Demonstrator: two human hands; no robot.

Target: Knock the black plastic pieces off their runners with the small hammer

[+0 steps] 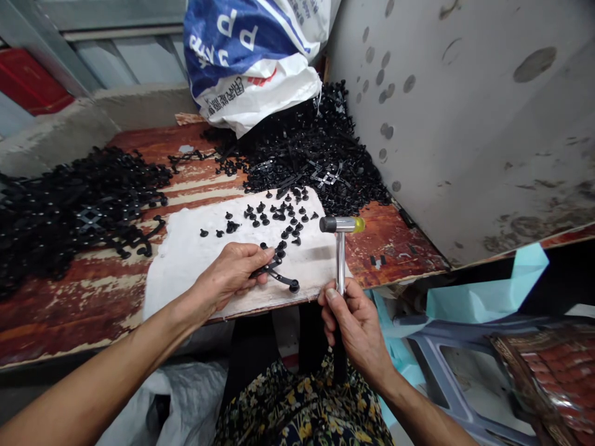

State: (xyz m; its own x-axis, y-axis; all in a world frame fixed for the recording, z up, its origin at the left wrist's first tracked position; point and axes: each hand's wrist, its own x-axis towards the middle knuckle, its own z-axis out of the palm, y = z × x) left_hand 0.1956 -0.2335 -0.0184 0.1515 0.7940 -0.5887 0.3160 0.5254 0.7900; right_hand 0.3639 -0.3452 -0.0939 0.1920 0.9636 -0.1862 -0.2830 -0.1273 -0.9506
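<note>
My left hand (239, 272) is closed on a black linkage piece (279, 277), whose thin arms end in round black knobs. It holds the piece over a white cloth (181, 272) near the table's front edge. My right hand (348, 313) grips a small mallet (341, 260) by its shaft. The mallet stands upright, with a dark face to the left and a yellow one to the right. Several loose black knobs with short stems (264, 218) lie scattered on the cloth beyond my left hand.
A heap of black linkages (88, 198) covers the table's left side. Another large pile of black parts (307, 148) lies at the back, under a white and blue plastic sack (251, 56). A grey stained panel (455, 111) rises on the right. Below stands a grey plastic stool (432, 371).
</note>
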